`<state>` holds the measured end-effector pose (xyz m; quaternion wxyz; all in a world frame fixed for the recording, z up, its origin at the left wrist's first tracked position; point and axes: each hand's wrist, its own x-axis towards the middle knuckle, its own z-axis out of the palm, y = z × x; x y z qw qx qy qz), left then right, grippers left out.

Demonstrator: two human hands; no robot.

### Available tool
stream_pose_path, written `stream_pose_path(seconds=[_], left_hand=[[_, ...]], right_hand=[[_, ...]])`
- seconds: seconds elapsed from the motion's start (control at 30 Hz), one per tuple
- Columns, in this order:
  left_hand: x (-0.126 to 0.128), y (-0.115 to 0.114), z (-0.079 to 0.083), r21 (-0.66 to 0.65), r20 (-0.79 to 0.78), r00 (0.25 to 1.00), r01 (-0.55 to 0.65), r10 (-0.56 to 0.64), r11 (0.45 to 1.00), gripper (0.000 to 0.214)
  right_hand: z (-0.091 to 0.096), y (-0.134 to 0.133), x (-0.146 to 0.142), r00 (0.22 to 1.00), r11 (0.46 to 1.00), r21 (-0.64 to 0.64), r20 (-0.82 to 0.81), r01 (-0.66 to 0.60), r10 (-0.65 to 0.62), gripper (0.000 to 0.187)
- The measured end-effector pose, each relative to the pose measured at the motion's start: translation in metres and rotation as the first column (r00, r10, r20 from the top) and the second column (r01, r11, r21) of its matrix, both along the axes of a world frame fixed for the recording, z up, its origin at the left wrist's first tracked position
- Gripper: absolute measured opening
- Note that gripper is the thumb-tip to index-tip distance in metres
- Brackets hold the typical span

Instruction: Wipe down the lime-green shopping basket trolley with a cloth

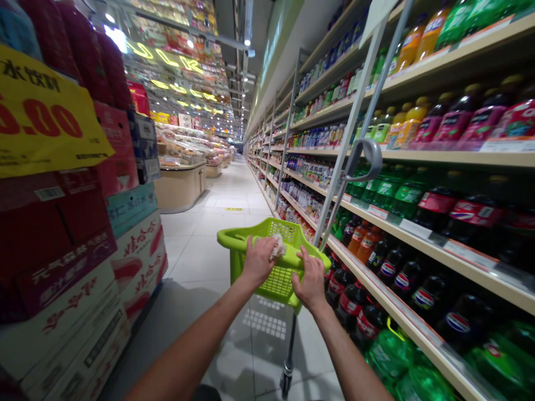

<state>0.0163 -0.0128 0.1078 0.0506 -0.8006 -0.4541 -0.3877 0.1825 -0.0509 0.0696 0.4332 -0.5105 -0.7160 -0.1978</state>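
A lime-green plastic shopping basket (251,236) on a wheeled stand rolls in front of me in a supermarket aisle. My left hand (258,260) rests on the basket's near rim, fingers closed round a crumpled whitish tissue or cloth (277,245). My right hand (311,281) grips the near right corner of the rim. A grey pull handle (368,159) on two metal bars rises from the basket's right side.
Drink shelves (418,228) with cola and soda bottles line the right. Stacked red and white cartons (83,278) with a yellow price sign (42,117) stand on the left. A tiled aisle (217,206) runs ahead towards food counters (179,184).
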Motion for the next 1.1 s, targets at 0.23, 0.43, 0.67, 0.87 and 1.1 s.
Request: stream_pose_path(seconds=[0.23,0.43,0.67,0.87,1.1], left_hand=[[-0.043,0.011,-0.009,-0.002,0.040,0.989,-0.143,0.143,0.990,0.036],[-0.036,0.015,-0.008,-0.006,0.067,0.981,-0.180,0.180,0.984,0.034],[0.028,-0.012,-0.009,0.103,-0.155,0.970,0.203,-0.186,0.974,0.032],[-0.009,0.008,0.002,-0.058,0.104,0.981,-0.160,0.165,0.985,0.034],[0.040,-0.014,0.001,0.025,-0.113,0.983,0.149,-0.146,0.988,0.031]], right_hand=[[0.000,-0.003,0.012,0.998,1.000,-0.012,0.061,0.024,-0.023,0.059],[0.001,0.001,0.024,0.985,0.986,-0.022,0.059,0.163,-0.162,0.040],[-0.002,0.005,0.034,0.996,0.997,-0.005,-0.041,0.075,-0.075,0.046],[-0.005,0.000,0.023,0.995,0.998,-0.010,-0.084,0.059,-0.059,0.052],[-0.007,-0.001,0.021,1.000,1.000,-0.019,0.010,0.014,-0.014,0.065]])
